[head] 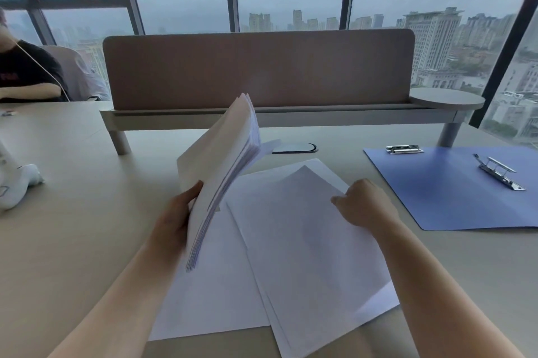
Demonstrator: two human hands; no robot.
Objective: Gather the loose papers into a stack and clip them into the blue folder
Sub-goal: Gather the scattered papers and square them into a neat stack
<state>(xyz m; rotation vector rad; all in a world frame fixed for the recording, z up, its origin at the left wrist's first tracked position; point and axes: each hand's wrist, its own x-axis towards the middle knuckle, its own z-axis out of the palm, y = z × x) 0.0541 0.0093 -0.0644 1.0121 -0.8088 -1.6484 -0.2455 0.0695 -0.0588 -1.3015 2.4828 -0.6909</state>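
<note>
Papers: I judge gathering is partway. Worktop (87,212) carries several loose sheets (305,241), fanned and overlapping, centre front. Blue folder (451,194) lies open, well apart to the right, its clips (499,172) unused. Stack (224,171) is tilted up, gripped along its edge by my left hand (171,223). My right hand (365,202), fingers curled, pinches the top sheet's far edge. Advice: lift sheets singly, slide each under the stack, then square the edges on the worktop.
</note>
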